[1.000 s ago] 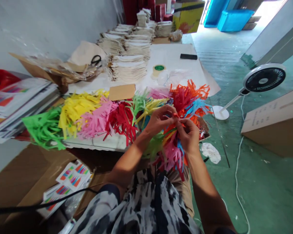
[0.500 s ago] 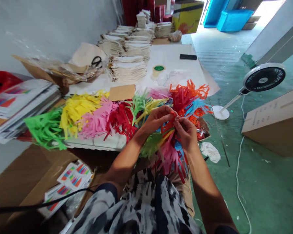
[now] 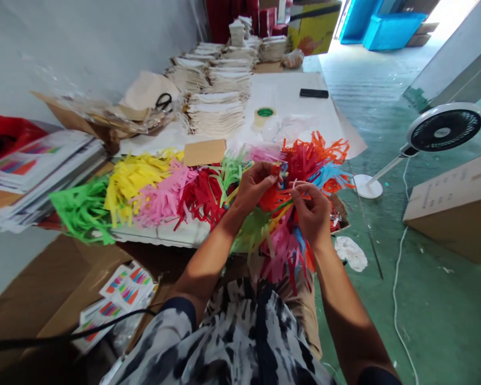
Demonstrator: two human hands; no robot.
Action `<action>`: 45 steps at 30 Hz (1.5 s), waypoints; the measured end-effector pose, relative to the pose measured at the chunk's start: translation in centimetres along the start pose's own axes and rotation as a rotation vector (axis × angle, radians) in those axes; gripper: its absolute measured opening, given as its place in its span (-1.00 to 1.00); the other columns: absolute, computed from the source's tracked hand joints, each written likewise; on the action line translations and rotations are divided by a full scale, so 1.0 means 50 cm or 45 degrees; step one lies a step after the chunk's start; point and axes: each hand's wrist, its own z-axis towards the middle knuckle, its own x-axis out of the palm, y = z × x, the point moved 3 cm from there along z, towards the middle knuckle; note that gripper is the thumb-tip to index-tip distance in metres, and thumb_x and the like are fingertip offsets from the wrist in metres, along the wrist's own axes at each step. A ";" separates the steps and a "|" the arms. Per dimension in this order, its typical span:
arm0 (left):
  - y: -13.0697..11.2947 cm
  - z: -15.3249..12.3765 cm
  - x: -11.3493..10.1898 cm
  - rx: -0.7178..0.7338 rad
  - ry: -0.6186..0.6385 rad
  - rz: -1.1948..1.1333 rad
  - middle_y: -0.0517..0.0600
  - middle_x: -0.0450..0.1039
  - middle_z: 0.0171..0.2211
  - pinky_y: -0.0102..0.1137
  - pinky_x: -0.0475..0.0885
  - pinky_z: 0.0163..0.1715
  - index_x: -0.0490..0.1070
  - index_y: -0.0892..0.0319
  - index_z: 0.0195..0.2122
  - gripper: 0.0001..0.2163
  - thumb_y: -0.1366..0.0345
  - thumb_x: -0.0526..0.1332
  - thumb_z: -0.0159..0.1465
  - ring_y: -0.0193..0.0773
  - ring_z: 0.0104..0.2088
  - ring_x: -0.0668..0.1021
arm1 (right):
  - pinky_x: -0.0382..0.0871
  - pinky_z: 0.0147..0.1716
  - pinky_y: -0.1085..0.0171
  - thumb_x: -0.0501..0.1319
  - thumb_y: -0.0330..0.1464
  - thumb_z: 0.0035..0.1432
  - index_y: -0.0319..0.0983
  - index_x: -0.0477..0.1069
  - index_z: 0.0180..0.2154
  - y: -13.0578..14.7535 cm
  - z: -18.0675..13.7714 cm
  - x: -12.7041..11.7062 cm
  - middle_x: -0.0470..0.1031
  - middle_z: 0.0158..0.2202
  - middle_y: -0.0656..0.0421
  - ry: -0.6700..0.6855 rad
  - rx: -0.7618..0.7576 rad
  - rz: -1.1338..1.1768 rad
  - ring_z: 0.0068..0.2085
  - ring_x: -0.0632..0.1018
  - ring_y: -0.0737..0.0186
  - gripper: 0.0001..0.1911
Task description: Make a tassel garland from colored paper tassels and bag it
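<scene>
White-topped table at one o'clock lies beyond the left hand, pinching orange paper at two, and the right hand, pinching a pale strip at three, either of which slack grip could drop.

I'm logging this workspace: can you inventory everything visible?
Table: one, white-topped, centre
Fringes: many, multicoloured, table's near side
Stacks: many, cream, table's far half
Scissors: one, black, left of stacks
Tape roll: one, green-cored, mid-table
Slab: one, black, table's right
Card: one, tan, by fringes
Fan: one, white and black, right floor
Carton: one, brown, right edge
Bin: one, blue, far floor
Printed sheets: several, multicoloured, left
Left hand: one, holding orange-red piece
Right hand: one, near left hand
</scene>
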 end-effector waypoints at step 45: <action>-0.003 -0.056 0.045 0.220 0.021 0.647 -0.10 0.56 -0.48 -0.49 0.35 -0.54 0.65 0.12 -0.20 -0.73 0.02 0.34 0.37 -0.43 -0.56 0.46 | 0.01 -0.66 0.34 0.36 -0.16 0.26 -0.15 0.52 0.02 0.017 -0.026 -0.030 0.62 -0.10 0.14 0.072 0.113 -0.127 -0.62 0.23 0.50 -0.65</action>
